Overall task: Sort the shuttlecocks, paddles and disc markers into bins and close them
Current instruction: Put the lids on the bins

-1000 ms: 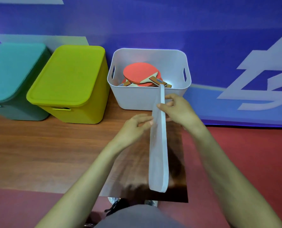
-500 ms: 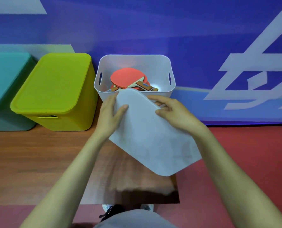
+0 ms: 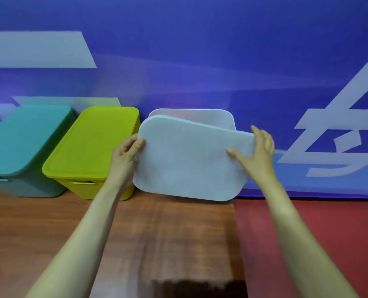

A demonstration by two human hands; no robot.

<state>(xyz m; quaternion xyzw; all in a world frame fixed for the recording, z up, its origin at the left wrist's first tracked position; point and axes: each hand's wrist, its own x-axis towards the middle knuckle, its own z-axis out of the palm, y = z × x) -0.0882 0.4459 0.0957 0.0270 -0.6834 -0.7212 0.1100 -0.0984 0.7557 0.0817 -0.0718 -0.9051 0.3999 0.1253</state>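
**White lid held over the white bin**

You hold the white lid (image 3: 191,160) in both hands, in front of and above the white bin (image 3: 211,118). The lid is skewed, its left end sitting higher in the view than its right. It hides nearly all of the bin: only the back rim and a strip of the inner back wall show above the lid's far edge. The bin's contents are hidden, and you cannot tell whether the lid touches the rim anywhere.

Your left hand (image 3: 126,153) grips the lid's left edge, thumb on the top face and fingers tucked out of sight beneath. Your right hand (image 3: 258,151) clamps the right edge, thumb stretched across the top face and fingers wrapped round the far corner.

Just to the left of the white bin stands a lime-green bin (image 3: 80,188) with its lime-green lid (image 3: 93,143) seated on it. Further left, just beside it, a teal bin (image 3: 28,190) is likewise shut by its teal lid (image 3: 24,136).

All three bins stand in a row on the wooden desk (image 3: 168,233), backed against a blue wall (image 3: 200,61) with pale markings. To the right of the desk lies red floor (image 3: 307,233).
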